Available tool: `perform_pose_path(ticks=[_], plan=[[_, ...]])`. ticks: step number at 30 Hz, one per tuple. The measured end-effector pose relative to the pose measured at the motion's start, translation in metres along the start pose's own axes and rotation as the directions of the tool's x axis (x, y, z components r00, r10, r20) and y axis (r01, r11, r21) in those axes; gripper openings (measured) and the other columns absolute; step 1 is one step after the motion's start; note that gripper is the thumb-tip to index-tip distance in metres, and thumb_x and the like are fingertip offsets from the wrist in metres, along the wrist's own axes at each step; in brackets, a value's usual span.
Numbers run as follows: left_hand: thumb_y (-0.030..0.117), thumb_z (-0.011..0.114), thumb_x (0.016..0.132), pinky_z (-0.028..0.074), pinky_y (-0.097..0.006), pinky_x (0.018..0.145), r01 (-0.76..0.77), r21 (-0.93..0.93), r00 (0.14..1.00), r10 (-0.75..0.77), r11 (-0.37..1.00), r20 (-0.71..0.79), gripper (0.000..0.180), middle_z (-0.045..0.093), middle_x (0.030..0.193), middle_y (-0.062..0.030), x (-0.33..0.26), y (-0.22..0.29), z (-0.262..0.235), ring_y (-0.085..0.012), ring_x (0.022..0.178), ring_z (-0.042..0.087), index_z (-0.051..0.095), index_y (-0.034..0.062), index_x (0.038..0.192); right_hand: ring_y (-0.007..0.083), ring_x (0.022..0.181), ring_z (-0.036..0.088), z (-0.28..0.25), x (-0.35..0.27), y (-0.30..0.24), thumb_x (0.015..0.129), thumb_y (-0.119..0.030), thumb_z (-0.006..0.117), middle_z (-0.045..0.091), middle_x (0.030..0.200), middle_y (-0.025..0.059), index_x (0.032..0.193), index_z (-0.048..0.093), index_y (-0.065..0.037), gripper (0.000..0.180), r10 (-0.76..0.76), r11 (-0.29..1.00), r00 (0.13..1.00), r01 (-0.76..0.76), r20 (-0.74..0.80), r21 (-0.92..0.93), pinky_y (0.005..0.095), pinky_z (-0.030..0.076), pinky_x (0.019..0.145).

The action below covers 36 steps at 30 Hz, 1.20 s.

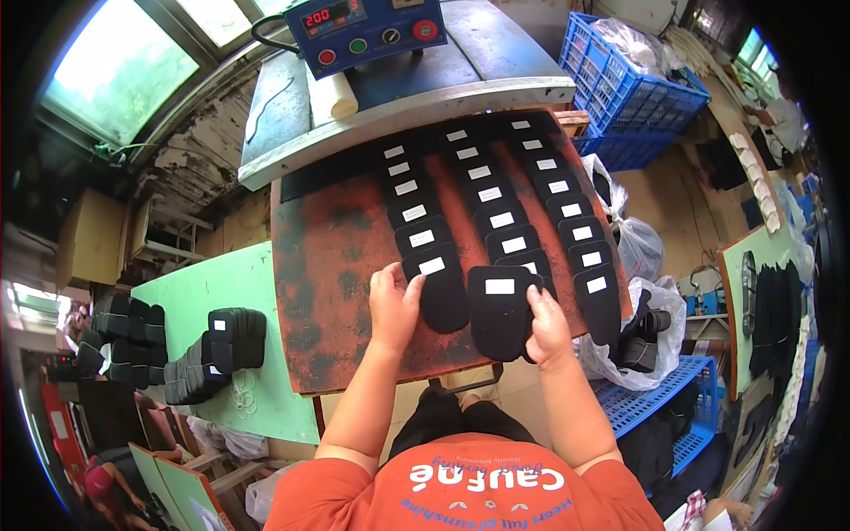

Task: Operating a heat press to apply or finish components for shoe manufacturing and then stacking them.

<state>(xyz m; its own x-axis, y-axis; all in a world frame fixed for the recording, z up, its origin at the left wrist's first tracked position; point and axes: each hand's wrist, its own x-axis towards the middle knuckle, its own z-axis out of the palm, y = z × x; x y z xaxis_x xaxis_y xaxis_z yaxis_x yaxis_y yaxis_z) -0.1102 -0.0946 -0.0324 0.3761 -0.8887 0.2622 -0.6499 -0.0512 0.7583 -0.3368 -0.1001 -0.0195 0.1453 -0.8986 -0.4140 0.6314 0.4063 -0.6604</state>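
While 3 columns of labelled black pads [509, 232] line the reddish desk [341, 265], the right hand [550, 331] grips 1 broad pad [498, 320] in its fingers over the middle column's front end; the left hand [396, 306] has its fingers on the left column's front pad [444, 303], though I cannot tell whether they pinch it.

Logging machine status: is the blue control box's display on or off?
On: the display on the blue control box shows glowing red digits.

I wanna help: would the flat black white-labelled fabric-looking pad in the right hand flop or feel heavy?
The flat black pad is probably light: the right hand grips just one edge. It likely bends little, showing no obvious sag.
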Motion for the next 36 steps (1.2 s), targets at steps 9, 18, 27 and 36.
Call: perform_pose_path(ticks=[9, 18, 27, 36], plan=[[0.005, 0.063, 0.082, 0.045, -0.019, 0.05, 0.591, -0.512, 0.806, -0.44, 0.623, 0.396, 0.012, 0.061, 0.073, -0.0016, -0.022, 0.004, -0.009, -0.0056, 0.055, 0.052, 0.059, -0.0009, 0.092, 0.0231, 0.096, 0.061, -0.011, -0.005, -0.015, 0.097, -0.021, 0.041, 0.059, 0.108, 0.0126, 0.115, 0.049, 0.001, 0.03, 0.048, 0.998, 0.997, -0.05, 0.055, 0.032, 0.036, 0.051, 0.083], [0.008, 0.065, 0.082, 0.046, -0.02, 0.055, 0.431, -0.573, 0.86, -0.126, 0.697, 0.494, 0.025, 0.06, 0.086, -0.0023, -0.055, 0.02, -0.007, -0.0059, 0.066, 0.054, 0.057, -0.0015, 0.104, 0.0155, 0.095, 0.058, 0.011, -0.028, 0.018, 0.096, -0.021, 0.044, 0.058, 0.111, 0.0078, 0.12, 0.049, -0.001, 0.031, 0.16, 0.979, 0.983, -0.146, 0.093, -0.145, 0.0285, 0.048, 0.082], [0.006, 0.063, 0.082, 0.047, -0.021, 0.05, 0.378, -0.249, 0.919, -0.33, 0.892, 0.215, 0.011, 0.061, 0.073, -0.0037, -0.062, -0.005, -0.003, -0.0074, 0.059, 0.056, 0.058, -0.0023, 0.088, 0.0175, 0.096, 0.057, 0.02, -0.034, 0.029, 0.088, -0.013, 0.056, 0.055, 0.117, 0.0191, 0.13, 0.04, 0.002, 0.047, 0.093, 0.74, 0.994, -0.035, 0.051, -0.672, 0.0283, 0.047, 0.082], [0.006, 0.063, 0.081, 0.048, -0.022, 0.05, 0.348, -0.166, 0.917, -0.298, 0.923, 0.267, 0.013, 0.06, 0.072, -0.0047, -0.065, -0.001, -0.007, -0.008, 0.056, 0.056, 0.057, -0.0034, 0.086, 0.0202, 0.101, 0.057, 0.006, -0.037, 0.038, 0.087, -0.011, 0.056, 0.056, 0.113, 0.0211, 0.128, 0.042, 0.005, 0.046, 0.046, 0.65, 0.993, 0.051, 0.106, -0.758, 0.0299, 0.046, 0.086]])
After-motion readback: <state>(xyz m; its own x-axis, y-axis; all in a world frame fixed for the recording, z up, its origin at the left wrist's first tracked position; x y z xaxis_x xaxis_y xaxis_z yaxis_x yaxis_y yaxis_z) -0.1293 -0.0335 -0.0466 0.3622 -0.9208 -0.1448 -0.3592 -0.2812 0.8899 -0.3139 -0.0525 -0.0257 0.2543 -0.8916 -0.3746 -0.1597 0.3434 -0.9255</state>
